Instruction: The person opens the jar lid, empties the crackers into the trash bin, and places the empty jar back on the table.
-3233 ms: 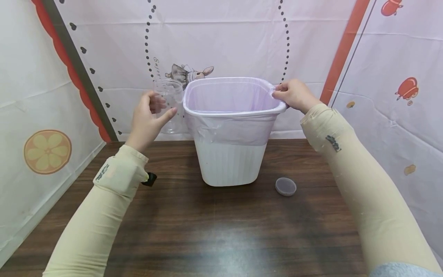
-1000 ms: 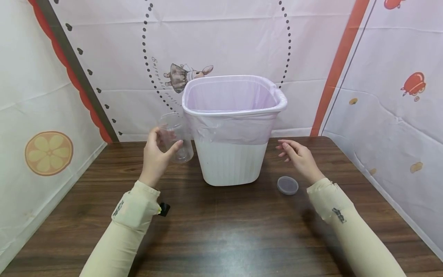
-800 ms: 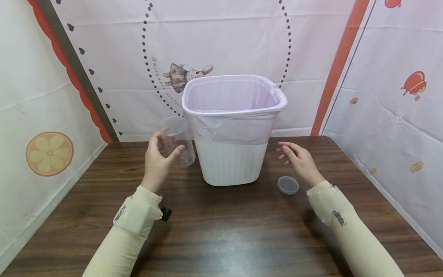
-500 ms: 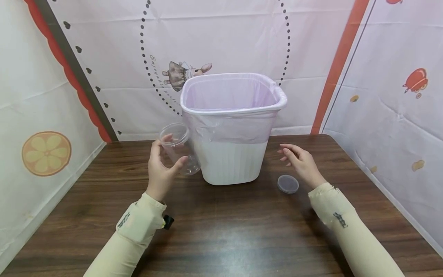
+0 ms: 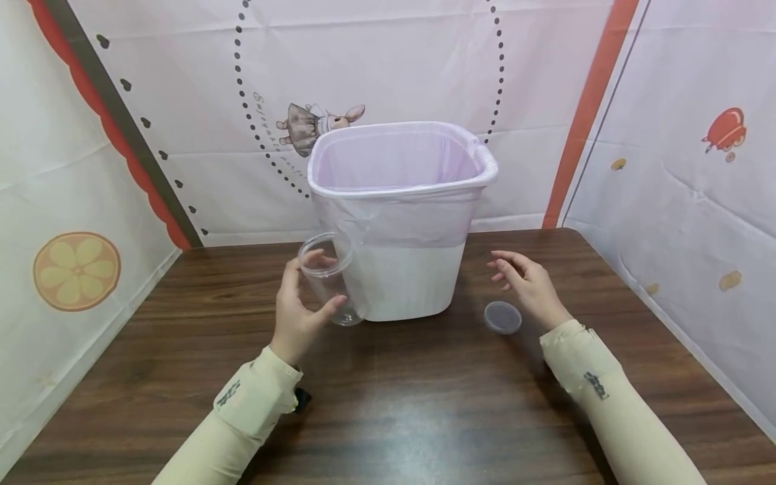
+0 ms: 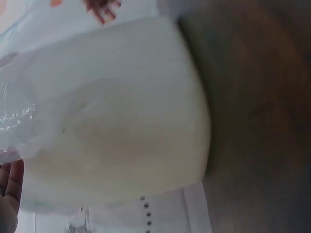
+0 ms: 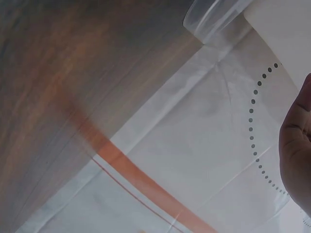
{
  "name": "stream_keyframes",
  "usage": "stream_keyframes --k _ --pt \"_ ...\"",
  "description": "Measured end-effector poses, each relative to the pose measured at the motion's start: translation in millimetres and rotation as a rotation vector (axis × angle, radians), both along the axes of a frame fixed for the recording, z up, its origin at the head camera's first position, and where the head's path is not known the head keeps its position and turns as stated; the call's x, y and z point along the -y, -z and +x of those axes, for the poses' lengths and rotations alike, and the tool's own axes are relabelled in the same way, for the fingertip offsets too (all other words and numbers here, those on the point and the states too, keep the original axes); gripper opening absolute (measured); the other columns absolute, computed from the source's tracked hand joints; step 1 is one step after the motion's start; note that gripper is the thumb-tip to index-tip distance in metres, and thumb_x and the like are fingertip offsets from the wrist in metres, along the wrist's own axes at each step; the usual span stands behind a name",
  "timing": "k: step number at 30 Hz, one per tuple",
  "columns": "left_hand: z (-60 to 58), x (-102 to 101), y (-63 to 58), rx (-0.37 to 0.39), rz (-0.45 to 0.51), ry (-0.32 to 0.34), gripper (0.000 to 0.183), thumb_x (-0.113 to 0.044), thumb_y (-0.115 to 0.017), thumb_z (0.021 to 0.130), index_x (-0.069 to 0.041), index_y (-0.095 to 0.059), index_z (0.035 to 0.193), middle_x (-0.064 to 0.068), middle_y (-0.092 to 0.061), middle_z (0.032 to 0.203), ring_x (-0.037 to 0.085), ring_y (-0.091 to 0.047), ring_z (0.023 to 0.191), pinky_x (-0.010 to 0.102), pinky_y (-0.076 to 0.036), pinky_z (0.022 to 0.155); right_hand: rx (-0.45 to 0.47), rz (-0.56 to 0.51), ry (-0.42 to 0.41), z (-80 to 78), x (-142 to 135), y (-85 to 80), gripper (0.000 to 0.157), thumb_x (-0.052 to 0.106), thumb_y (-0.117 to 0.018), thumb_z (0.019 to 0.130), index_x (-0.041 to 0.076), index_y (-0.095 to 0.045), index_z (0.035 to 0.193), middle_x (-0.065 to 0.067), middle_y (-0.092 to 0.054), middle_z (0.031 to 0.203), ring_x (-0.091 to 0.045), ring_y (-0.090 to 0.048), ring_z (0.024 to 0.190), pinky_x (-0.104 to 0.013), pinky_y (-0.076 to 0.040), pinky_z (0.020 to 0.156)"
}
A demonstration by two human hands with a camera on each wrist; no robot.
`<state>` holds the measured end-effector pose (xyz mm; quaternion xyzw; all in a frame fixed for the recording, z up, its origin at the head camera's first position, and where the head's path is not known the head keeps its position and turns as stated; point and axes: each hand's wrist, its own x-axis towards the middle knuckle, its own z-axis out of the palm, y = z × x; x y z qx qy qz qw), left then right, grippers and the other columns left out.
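Observation:
My left hand (image 5: 297,323) grips a clear plastic cup (image 5: 327,286) with a threaded-looking rim, thumb on the near side and fingers behind. The cup tilts slightly, its mouth up, in front of the bin's lower left side; whether its base touches the table I cannot tell. In the left wrist view part of the cup (image 6: 17,114) shows at the left edge. Right of the bin, my right hand (image 5: 530,286) hovers with loosely bent fingers and holds nothing. Just below it a round clear lid (image 5: 502,318) lies flat on the table.
A white bin (image 5: 412,283) with a pale purple liner (image 5: 400,219) folded over its rim stands mid-table. The dark wooden table (image 5: 424,404) runs back to a printed cloth (image 5: 388,67), with more cloth along both sides.
The left hand has lowered the cup from beside the bin's rim and brought it nearer and rightward. My right hand has let go of the bin's rim and come down beside the lid.

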<state>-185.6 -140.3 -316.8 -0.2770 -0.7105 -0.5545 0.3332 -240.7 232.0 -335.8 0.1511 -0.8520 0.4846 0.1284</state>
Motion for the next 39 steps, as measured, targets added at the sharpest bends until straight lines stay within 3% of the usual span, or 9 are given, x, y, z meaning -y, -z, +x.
stream_keyframes --k 4,9,14,23,30,39 --pt "5.5 -13 9.2 0.009 -0.063 0.095 0.070 -0.008 -0.082 0.070 0.006 -0.046 0.128 0.022 -0.060 0.114 0.006 -0.057 0.108 0.018 -0.048 0.090 -0.008 0.005 0.002 0.4 -1 -1.7 0.038 0.023 -0.046 0.103 -0.001 -0.054 0.131 -0.023 -0.066 0.116 0.005 -0.062 0.080 -0.017 -0.052 0.064" --pt "10.9 -26 18.6 0.065 -0.152 0.210 0.072 0.007 -0.082 0.065 0.003 -0.045 0.127 0.020 -0.060 0.115 0.009 -0.059 0.109 0.022 -0.050 0.094 -0.006 0.026 0.009 1.3 -6 1.5 0.038 0.022 -0.045 0.103 -0.001 -0.053 0.132 -0.023 -0.066 0.117 0.009 -0.059 0.079 -0.018 -0.052 0.065" --pt "12.7 -31 22.5 0.102 -0.212 0.273 0.071 0.006 -0.082 0.066 0.000 -0.045 0.126 0.017 -0.060 0.116 0.013 -0.060 0.110 0.024 -0.050 0.094 -0.005 0.033 0.027 0.8 -9 3.9 0.037 0.021 -0.046 0.103 0.000 -0.053 0.132 -0.022 -0.066 0.116 0.011 -0.057 0.078 -0.017 -0.052 0.064" --pt "14.6 -40 24.0 0.157 -0.324 0.325 0.075 -0.003 -0.085 0.067 -0.002 -0.044 0.129 0.014 -0.063 0.113 0.023 -0.062 0.105 0.028 -0.053 0.088 -0.012 0.055 0.025 -1.6 -11 3.8 0.038 0.022 -0.046 0.103 0.000 -0.053 0.132 -0.022 -0.067 0.116 0.014 -0.055 0.076 -0.020 -0.053 0.064" --pt "13.8 -40 25.4 0.194 -0.463 0.301 0.075 -0.014 -0.087 0.067 -0.003 -0.049 0.131 0.008 -0.063 0.113 0.019 -0.062 0.104 0.031 -0.054 0.089 -0.005 0.053 0.017 -1.6 -11 5.0 0.038 0.022 -0.046 0.103 -0.001 -0.053 0.132 -0.023 -0.066 0.116 0.015 -0.055 0.076 -0.018 -0.052 0.064" --pt "10.8 -40 29.1 0.246 -0.526 0.320 0.068 -0.017 -0.087 0.067 -0.001 -0.052 0.123 0.008 -0.065 0.109 0.017 -0.063 0.103 0.031 -0.051 0.094 0.008 0.057 0.010 -2.6 -10 5.8 0.038 0.022 -0.047 0.102 -0.001 -0.053 0.132 -0.023 -0.066 0.116 0.013 -0.056 0.076 -0.016 -0.052 0.064"
